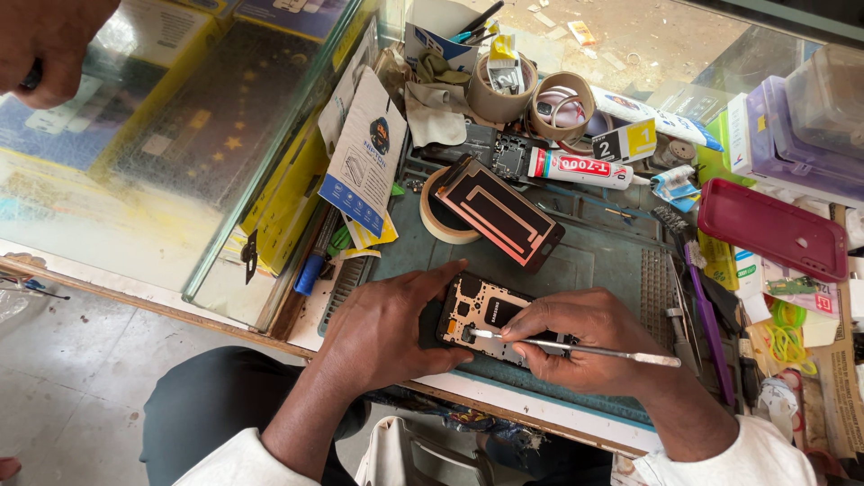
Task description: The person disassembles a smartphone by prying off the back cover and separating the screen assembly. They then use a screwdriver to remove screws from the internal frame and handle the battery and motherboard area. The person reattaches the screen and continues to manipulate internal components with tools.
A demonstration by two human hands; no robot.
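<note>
Clutter rings the teal work mat (576, 256): a detached screen panel (500, 212) lies face down, propped on a tape roll (438, 225), with a glue tube (576, 168) just behind it, two more tape rolls (531, 94) farther back, a red phone case (772, 230) to the right and a purple-handled brush (706, 310) along the mat's right edge. Glass counter (162, 153) sits to the left, and another person's hand (49, 40) shows at the top left corner. Opened phone (490, 317) lies at the mat's near edge, back off, dark board and gold contacts exposed. Left hand (391, 328) presses its left end, fingers spread flat. Right hand (585, 346) pinches a thin metal spudger (576, 346), tip touching the phone's interior. Phone's right half is hidden under the right hand; small board parts are too fine to make out.
</note>
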